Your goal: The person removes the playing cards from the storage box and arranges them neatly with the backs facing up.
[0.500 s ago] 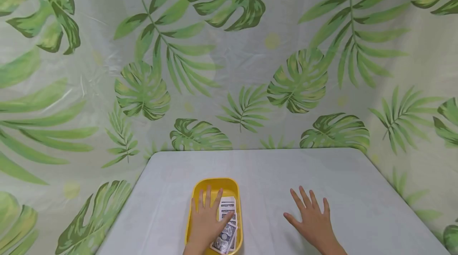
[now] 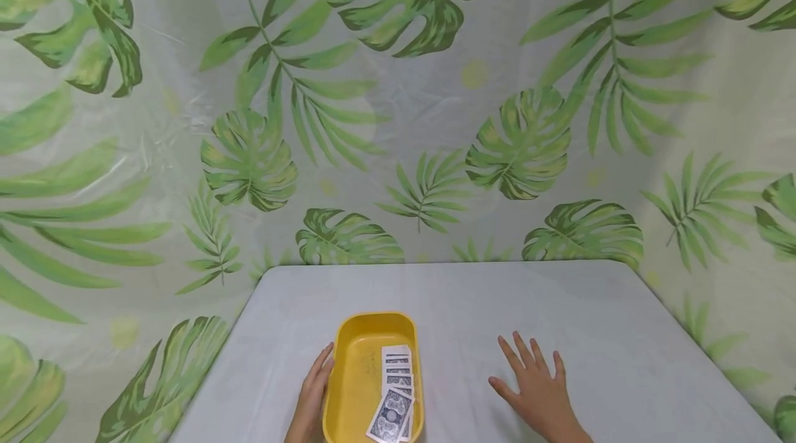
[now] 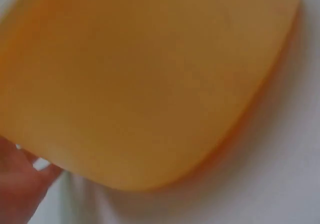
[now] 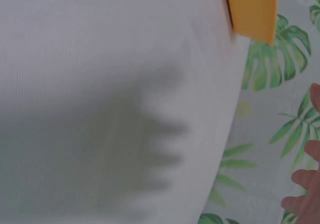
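A yellow plastic box (image 2: pixel 354 394) stands on the table in the head view, left of centre. Along its right side lies an overlapping row of playing cards (image 2: pixel 398 381), patterned backs up, the nearest card (image 2: pixel 390 415) tilted across the others. My left hand (image 2: pixel 311 388) lies along the outer left side of the box, fingers extended and fingertips right at the wall. The box's wall (image 3: pixel 150 93) fills most of the left wrist view. To the right of the box, my right hand (image 2: pixel 536 391) hovers over the table with fingers spread, holding nothing.
A white cloth covers the table (image 2: pixel 472 305). Behind it hangs a leaf-printed curtain (image 2: pixel 429 118), which also runs down both sides. The right hand's shadow (image 4: pixel 125 149) falls on the tabletop in the right wrist view.
My left hand has moved left and down, from over the box to its outer left side, uncovering the cards. The right hand has shifted slightly nearer, fingers still spread.
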`<action>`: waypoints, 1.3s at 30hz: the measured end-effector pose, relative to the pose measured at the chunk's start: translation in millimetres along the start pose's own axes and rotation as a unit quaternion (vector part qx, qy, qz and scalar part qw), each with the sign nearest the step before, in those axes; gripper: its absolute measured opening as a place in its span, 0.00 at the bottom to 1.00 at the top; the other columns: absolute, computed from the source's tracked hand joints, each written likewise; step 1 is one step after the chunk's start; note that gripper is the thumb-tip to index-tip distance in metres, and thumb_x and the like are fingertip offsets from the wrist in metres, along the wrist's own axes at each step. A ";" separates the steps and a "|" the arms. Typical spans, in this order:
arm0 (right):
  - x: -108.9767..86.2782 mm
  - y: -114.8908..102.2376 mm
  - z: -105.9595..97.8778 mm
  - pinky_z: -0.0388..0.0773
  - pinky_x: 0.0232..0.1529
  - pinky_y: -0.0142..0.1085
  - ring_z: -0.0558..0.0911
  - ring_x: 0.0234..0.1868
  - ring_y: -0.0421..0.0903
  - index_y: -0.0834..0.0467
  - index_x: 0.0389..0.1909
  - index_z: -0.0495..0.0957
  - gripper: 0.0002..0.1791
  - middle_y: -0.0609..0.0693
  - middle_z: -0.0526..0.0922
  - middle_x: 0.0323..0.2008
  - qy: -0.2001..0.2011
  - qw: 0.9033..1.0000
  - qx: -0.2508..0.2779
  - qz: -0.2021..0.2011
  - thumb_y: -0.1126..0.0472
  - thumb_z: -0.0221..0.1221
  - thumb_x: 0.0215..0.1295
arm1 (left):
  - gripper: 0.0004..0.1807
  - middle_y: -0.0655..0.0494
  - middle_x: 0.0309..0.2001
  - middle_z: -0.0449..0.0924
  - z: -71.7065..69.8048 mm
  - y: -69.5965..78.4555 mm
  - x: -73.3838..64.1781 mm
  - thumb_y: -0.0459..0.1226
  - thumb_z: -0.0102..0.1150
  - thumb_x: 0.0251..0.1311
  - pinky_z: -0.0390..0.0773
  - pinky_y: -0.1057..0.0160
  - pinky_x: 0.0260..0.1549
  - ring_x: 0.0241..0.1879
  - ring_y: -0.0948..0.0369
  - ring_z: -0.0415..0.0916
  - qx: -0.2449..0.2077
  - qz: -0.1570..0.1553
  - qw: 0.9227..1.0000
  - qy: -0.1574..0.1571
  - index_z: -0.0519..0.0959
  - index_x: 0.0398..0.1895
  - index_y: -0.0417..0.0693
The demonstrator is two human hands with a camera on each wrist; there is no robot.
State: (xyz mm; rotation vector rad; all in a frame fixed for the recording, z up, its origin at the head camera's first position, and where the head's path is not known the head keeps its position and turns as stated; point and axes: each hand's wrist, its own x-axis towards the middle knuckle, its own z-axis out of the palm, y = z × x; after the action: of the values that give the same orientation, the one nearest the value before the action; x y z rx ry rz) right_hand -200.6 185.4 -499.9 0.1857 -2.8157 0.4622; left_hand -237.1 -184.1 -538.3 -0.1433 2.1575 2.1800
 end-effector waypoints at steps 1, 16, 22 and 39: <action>-0.5 -1.7 1.1 0.43 0.58 0.65 0.58 0.65 0.64 0.51 0.65 0.62 0.40 0.59 0.60 0.66 -0.001 1.000 0.000 -0.002 0.34 0.53 0.54 | 0.37 0.43 0.72 0.38 -0.6 -4.3 0.0 0.56 0.39 0.64 0.56 0.48 0.64 0.69 0.45 0.44 -0.039 -0.009 0.999 -0.012 0.48 0.71 0.49; -0.7 -66.5 26.1 0.54 0.59 0.63 0.64 0.63 0.57 0.54 0.62 0.65 0.36 0.56 0.65 0.64 -0.087 0.996 0.023 -0.025 0.40 0.56 0.55 | 0.29 0.37 0.71 0.42 10.6 -26.5 -8.9 0.33 0.43 0.61 0.54 0.47 0.65 0.69 0.42 0.37 -0.055 0.007 0.998 0.041 0.57 0.67 0.41; 12.3 -113.0 32.4 0.59 0.59 0.58 0.68 0.61 0.52 0.57 0.62 0.65 0.35 0.55 0.69 0.61 -0.061 0.991 0.050 -0.106 0.43 0.56 0.56 | 0.28 0.40 0.70 0.45 8.6 -24.4 -9.4 0.32 0.43 0.60 0.69 0.72 0.49 0.69 0.45 0.45 -0.071 0.000 0.996 0.057 0.59 0.66 0.43; 9.8 -158.3 78.9 0.61 0.63 0.44 0.71 0.59 0.47 0.55 0.60 0.66 0.46 0.51 0.72 0.58 -0.191 0.955 -0.111 -0.195 0.28 0.53 0.47 | 0.30 0.39 0.69 0.49 4.3 -27.0 -13.5 0.32 0.44 0.57 0.69 0.77 0.42 0.67 0.47 0.51 -0.028 -0.009 0.996 0.087 0.59 0.66 0.41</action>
State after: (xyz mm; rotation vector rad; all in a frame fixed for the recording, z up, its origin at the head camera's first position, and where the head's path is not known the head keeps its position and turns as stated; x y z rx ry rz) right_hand -203.0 9.7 -522.2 0.8456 -3.0535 0.0142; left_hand -220.6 -179.3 -563.4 -0.3685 2.1719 2.2966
